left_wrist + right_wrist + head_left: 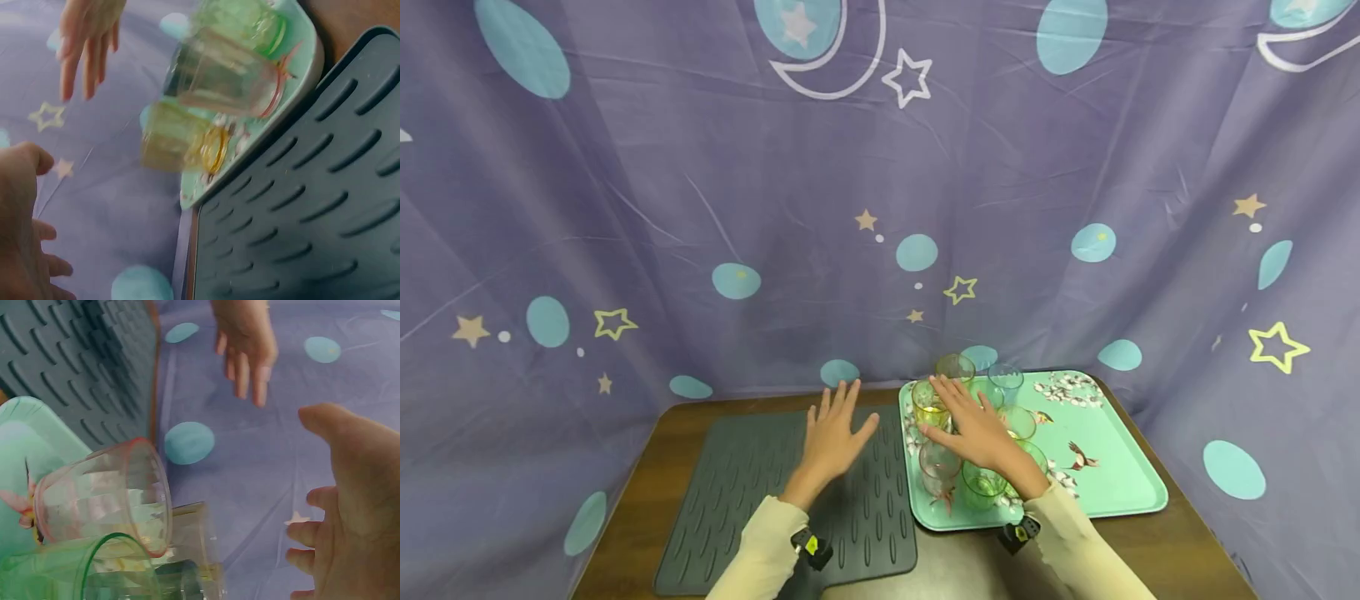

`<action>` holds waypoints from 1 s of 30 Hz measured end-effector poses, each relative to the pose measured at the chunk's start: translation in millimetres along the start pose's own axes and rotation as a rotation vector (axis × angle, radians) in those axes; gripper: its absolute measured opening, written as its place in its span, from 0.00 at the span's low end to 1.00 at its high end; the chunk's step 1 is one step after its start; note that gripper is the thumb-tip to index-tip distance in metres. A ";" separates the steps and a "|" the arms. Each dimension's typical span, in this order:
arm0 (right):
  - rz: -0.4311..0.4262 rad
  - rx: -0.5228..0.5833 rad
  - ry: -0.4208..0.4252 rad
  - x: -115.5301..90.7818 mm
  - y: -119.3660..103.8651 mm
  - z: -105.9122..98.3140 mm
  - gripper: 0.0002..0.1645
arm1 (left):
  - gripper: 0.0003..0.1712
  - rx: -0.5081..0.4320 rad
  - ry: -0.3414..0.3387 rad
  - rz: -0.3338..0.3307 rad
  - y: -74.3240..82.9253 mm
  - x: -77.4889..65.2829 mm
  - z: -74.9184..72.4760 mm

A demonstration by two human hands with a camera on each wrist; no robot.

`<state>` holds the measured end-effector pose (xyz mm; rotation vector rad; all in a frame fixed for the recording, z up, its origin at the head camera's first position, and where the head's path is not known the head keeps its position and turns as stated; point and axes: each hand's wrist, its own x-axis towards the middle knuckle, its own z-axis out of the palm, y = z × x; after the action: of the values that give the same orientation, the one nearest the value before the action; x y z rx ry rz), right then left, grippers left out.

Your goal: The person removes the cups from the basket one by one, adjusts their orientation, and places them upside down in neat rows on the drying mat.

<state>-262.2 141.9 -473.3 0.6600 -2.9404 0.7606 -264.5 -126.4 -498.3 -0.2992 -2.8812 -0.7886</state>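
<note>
My left hand [835, 442] is held above the dark grey ridged mat [737, 492], its fingers spread and nothing in it. Over the left part of the mint-green tray [1123, 475], my right hand [979, 432] hovers with straight fingers, also holding nothing. Beneath and around the right hand stand several clear tinted glasses. A pink glass [103, 494] and a green glass [983, 487] are at the tray's near side. A yellow glass [181, 140] stands by its left edge, and a blue glass [1006, 382] at the back. The right hand partly covers some glasses in the head view.
Mat and tray lie side by side on a brown wooden table [625, 517]. Bird and blossom prints decorate the tray, whose right part bears no glasses. Behind the table hangs a purple curtain [820, 183] with stars and moons.
</note>
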 end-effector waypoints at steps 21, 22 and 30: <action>0.030 0.111 0.174 -39.2 0.2 -12.1 0.43 | 0.45 -0.207 -0.010 -0.488 -123.6 -41.6 -58.1; 0.025 0.107 0.181 -40.2 0.7 -9.8 0.43 | 0.45 -0.204 0.002 -0.499 -127.8 -43.3 -58.2; 0.039 0.089 0.218 -52.0 -2.9 8.4 0.45 | 0.42 -0.200 0.100 -0.569 -154.3 -62.9 -59.7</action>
<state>-213.2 156.2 -486.4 0.4908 -2.7429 0.9093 -233.7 -297.0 -534.4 0.5528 -2.8099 -1.1363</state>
